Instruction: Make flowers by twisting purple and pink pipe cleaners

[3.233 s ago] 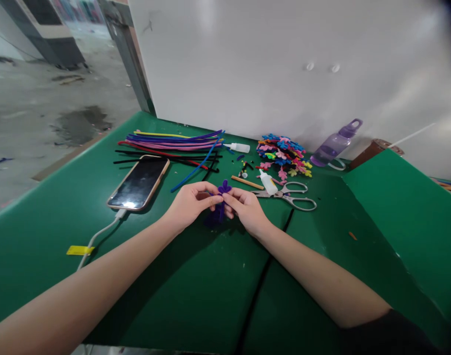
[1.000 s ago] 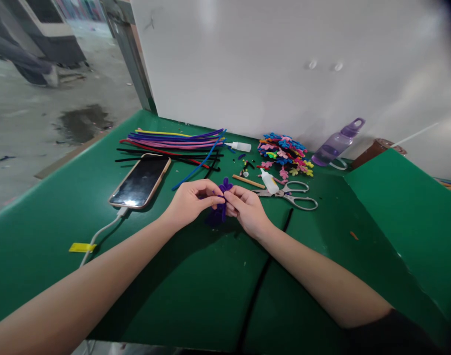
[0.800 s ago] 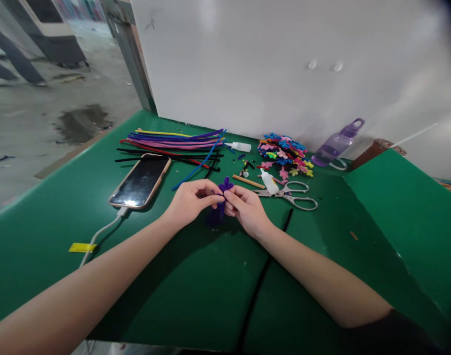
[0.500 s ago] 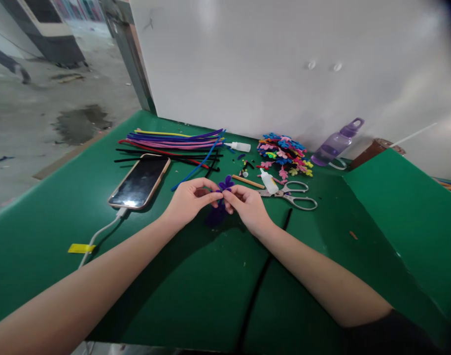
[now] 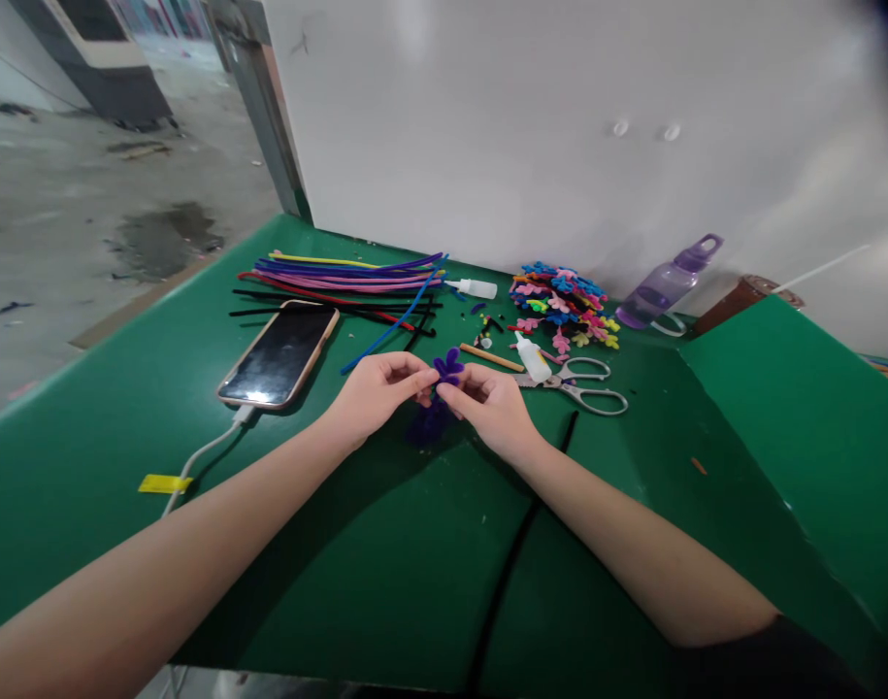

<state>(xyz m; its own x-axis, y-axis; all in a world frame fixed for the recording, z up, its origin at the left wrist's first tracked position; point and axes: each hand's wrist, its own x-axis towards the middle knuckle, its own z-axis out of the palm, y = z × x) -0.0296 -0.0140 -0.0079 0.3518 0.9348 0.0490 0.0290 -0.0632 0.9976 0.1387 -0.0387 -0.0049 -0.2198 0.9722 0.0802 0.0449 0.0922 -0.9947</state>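
My left hand (image 5: 385, 393) and my right hand (image 5: 496, 406) meet above the green table (image 5: 327, 582), pinching a bent purple pipe cleaner (image 5: 449, 363) between thumbs and fingers. Small purple loops stick up past the fingertips, and a blurred purple part hangs below them. Where the fingers close, the middle of the piece is hidden. Just beyond my right hand lie grey-handled scissors (image 5: 578, 383), a small white glue bottle (image 5: 533, 358) and a thin tan stick (image 5: 491, 357). A black pipe cleaner (image 5: 512, 573) runs under my right forearm.
Loose pipe cleaners (image 5: 342, 277) in several colours lie at the back left, near a phone (image 5: 279, 356) on a cable. Another white bottle (image 5: 476, 288), a pile of colourful bent pieces (image 5: 560, 296) and a purple water bottle (image 5: 666, 286) stand or lie along the white wall (image 5: 487, 126).
My fingers have shifted slightly on the purple pipe cleaner, and more of its upper loops shows between my hands. The whole view has moved a little; a leg at the far left is gone.
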